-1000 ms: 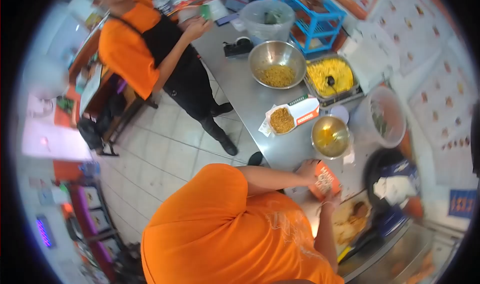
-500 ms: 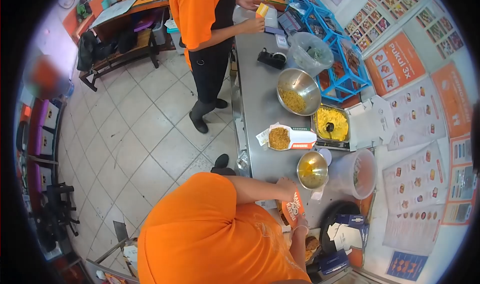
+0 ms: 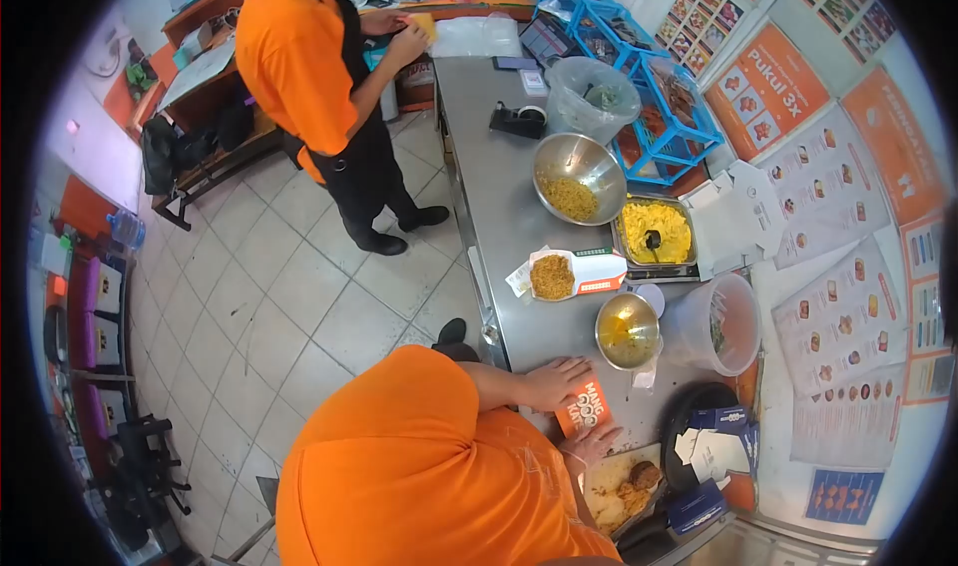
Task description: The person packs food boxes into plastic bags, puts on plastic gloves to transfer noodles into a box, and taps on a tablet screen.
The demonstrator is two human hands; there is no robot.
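An orange box with white lettering (image 3: 585, 409) is between my two hands over the near part of the metal counter. My left hand (image 3: 559, 382) grips its upper left edge, with the fingers lying along the top. At the lower edge, my right hand (image 3: 593, 443) has its fingers pressed against the lettered side. Just beyond the box is a small metal bowl with yellow liquid (image 3: 627, 331). A tray with browned food and crumbs (image 3: 617, 491) lies beside my right hand.
On the counter (image 3: 519, 331) are an open carton of crumb-coated food (image 3: 552, 278), a metal bowl of crumbs (image 3: 571, 199), a yellow food pan (image 3: 655, 233), plastic tubs (image 3: 722, 323) and blue racks (image 3: 674, 117). A co-worker (image 3: 299, 67) stands across the floor, holding something yellow.
The view has shifted and turned. The orange box now shows its lettered face more fully, and my right hand's fingers have spread onto it. The co-worker appears farther left, arms still raised.
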